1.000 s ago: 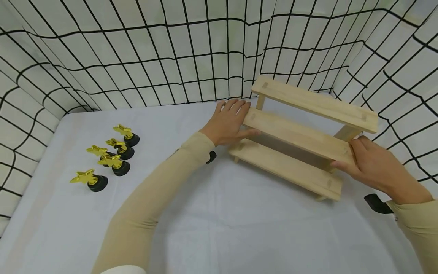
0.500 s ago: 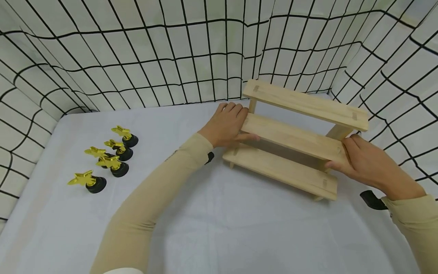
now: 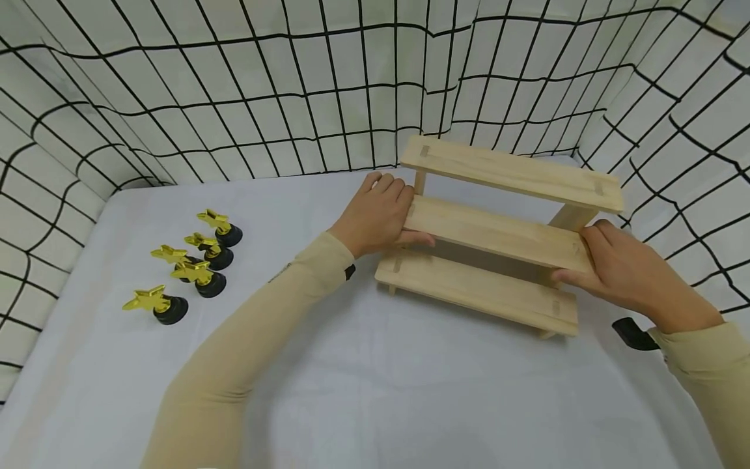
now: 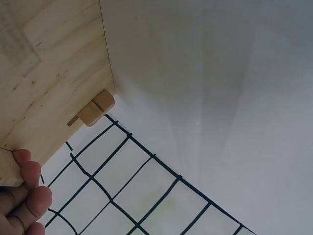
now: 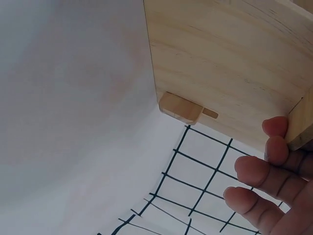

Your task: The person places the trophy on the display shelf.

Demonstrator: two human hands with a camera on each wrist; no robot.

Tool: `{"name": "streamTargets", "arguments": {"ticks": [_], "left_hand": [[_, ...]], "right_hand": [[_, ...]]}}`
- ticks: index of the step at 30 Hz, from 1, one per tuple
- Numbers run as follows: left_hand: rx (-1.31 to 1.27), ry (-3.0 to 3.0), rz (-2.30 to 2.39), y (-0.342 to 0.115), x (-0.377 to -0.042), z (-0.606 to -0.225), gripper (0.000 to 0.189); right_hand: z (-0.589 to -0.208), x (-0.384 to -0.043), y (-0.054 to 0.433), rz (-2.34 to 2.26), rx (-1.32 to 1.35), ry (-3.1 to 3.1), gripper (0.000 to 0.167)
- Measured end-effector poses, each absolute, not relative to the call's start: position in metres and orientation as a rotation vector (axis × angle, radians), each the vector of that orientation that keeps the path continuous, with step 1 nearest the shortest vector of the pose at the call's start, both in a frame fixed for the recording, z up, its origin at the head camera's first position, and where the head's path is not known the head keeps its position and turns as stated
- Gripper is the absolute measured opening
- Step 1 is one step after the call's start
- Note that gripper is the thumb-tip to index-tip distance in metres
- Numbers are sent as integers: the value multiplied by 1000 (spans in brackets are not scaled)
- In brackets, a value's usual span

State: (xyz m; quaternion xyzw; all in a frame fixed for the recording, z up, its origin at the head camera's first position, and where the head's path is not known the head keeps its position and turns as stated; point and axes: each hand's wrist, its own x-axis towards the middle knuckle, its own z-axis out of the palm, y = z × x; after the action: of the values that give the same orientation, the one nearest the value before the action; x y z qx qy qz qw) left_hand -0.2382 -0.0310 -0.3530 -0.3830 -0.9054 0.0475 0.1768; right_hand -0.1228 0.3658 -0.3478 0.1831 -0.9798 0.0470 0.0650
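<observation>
A three-tier wooden stand (image 3: 498,228) of pale boards stands on the right half of the white-covered table in the head view. My left hand (image 3: 377,215) grips the left end of its middle board, thumb along the front edge. At the opposite end my right hand (image 3: 627,270) holds the same board, thumb on the front and fingers behind. Left fingertips (image 4: 32,174) curl around a board edge in the left wrist view, beside a wooden side panel (image 4: 58,63). In the right wrist view, fingertips (image 5: 276,147) reach the board's edge underneath.
Several gold star trophies (image 3: 198,272) with black bases are grouped on the left side of the table (image 3: 351,391). Black wire grid (image 3: 340,85) over white sheeting encloses the back and both sides, close behind the stand.
Both hands have shifted the stand to the left and turned it slightly, so its boards run less slanted across the view. The grip stays the same, and the trophies keep their places.
</observation>
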Motion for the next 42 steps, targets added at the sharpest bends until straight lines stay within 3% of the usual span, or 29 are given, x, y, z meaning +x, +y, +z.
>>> {"name": "streamTargets", "arguments": {"ticks": [18,42], "left_hand": [[-952,-2388,119,-72,-220,-358,91],[-802,-2541,63,-127,-201,-356,97]], "right_hand": [[-349,-150,334,146,743,-2850,75],[-349,-174,272,237,687,-2881,70]]}}
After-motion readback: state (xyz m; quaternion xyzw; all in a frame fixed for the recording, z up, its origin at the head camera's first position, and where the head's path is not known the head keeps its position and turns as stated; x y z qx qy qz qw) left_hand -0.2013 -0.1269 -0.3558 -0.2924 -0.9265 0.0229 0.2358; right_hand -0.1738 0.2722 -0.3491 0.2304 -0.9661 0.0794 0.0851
